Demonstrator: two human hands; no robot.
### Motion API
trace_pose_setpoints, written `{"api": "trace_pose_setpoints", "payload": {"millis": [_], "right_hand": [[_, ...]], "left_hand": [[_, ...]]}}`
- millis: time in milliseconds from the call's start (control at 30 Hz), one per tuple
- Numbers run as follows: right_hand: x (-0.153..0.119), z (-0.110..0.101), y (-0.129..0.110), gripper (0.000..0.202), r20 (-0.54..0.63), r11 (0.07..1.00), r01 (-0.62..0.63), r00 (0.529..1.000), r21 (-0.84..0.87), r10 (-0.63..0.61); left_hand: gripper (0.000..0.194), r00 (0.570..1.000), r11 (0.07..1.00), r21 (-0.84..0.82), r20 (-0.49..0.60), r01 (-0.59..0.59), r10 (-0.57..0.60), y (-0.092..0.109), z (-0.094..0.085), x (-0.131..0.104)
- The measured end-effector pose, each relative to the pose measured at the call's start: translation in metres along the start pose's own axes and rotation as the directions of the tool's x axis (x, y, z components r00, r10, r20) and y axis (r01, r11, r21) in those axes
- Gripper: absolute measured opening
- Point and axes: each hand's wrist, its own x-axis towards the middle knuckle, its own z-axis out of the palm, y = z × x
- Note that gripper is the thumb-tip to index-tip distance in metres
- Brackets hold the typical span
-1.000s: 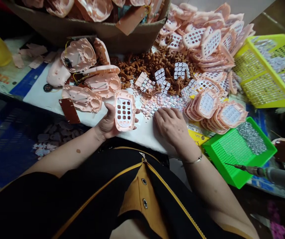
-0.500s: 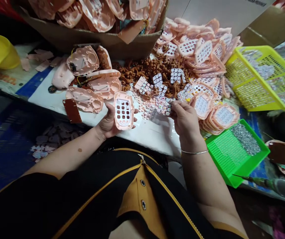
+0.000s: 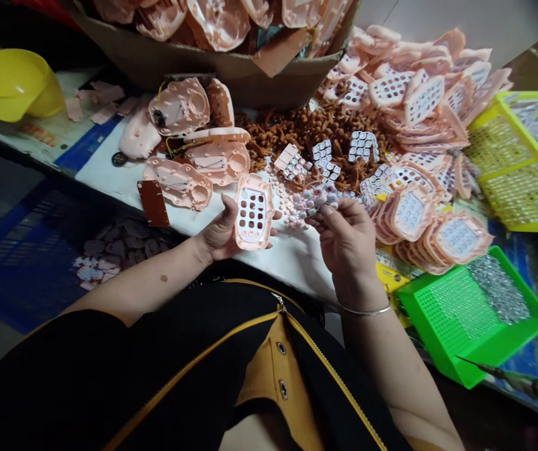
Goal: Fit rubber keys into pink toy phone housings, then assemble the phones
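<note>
Left hand: the left hand (image 3: 217,235) is palm up, its thumb and fingers spread around the edges of a pink panel (image 3: 253,212) with rows of holes.
Panel: it lies across the fingers, above the near edge of the white table (image 3: 292,254).
Right hand: the right hand (image 3: 349,241) has its thumb and fingertips closed narrowly on a cluster of buttons (image 3: 319,195).
Buttons: they are to the right of the panel, apart from it.
Behind: brown parts (image 3: 292,128) lie heaped before a cardboard box (image 3: 235,78) of pink shells.
Left side: open housings (image 3: 177,183) lie beside a brown plate (image 3: 153,203); a yellow bowl (image 3: 10,84) sits farther off.
Right side: stacked panels (image 3: 460,237) stand near a green basket (image 3: 459,313) holding silvery bits (image 3: 498,291); a yellow basket (image 3: 508,175) is behind.
</note>
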Motion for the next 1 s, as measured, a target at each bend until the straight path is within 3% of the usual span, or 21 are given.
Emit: {"api": "trace_pose_setpoints", "payload": {"millis": [100, 200, 333, 433, 533, 633, 733, 933, 1000], "right_hand": [[-0.012, 0.021, -0.005, 0.018, 0.017, 0.986, 0.159, 0.987, -0.052, -0.158], [-0.021, 0.037, -0.011, 0.009, 0.094, 0.909, 0.343, 0.939, -0.238, -0.33], [-0.022, 0.046, -0.014, 0.01, 0.266, 0.625, 0.609, 0.786, -0.488, -0.557], [-0.019, 0.05, -0.01, 0.015, 0.359, 0.452, 0.706, 0.683, -0.545, -0.636], [-0.017, 0.052, -0.007, 0.016, 0.46, 0.373, 0.726, 0.667, -0.578, -0.586], [-0.019, 0.05, -0.012, 0.019, 0.539, 0.37, 0.72, 0.689, -0.588, -0.485], [-0.023, 0.049, -0.022, 0.025, 0.61, 0.335, 0.735, 0.677, -0.589, -0.413], [-0.035, 0.051, -0.02, 0.046, 0.733, 0.069, 0.779, 0.612, -0.623, -0.298], [-0.039, 0.052, -0.016, 0.041, 0.736, 0.013, 0.777, 0.601, -0.629, -0.313]], "left_hand": [[0.082, 0.999, 0.999, -0.025, 0.031, 0.029, -0.029, -0.002, -0.004, 0.002], [0.082, 0.998, 0.999, -0.015, 0.052, 0.047, -0.047, -0.004, -0.008, 0.003], [0.086, 0.997, 0.999, 0.018, 0.059, 0.051, -0.052, -0.004, -0.01, 0.001], [0.086, 0.995, 0.997, 0.031, 0.066, 0.068, -0.07, -0.003, -0.007, 0.001], [0.086, 0.994, 0.996, 0.02, 0.06, 0.087, -0.088, -0.003, -0.003, 0.0], [0.084, 0.995, 0.997, 0.012, 0.066, 0.079, -0.079, -0.004, -0.003, 0.001], [0.084, 0.994, 0.998, 0.014, 0.089, 0.064, -0.065, -0.005, -0.004, 0.0], [0.084, 0.992, 0.991, -0.069, 0.071, 0.111, -0.106, -0.003, -0.001, -0.001], [0.084, 0.995, 0.995, -0.047, 0.057, 0.09, -0.088, -0.002, 0.0, -0.002]]}}
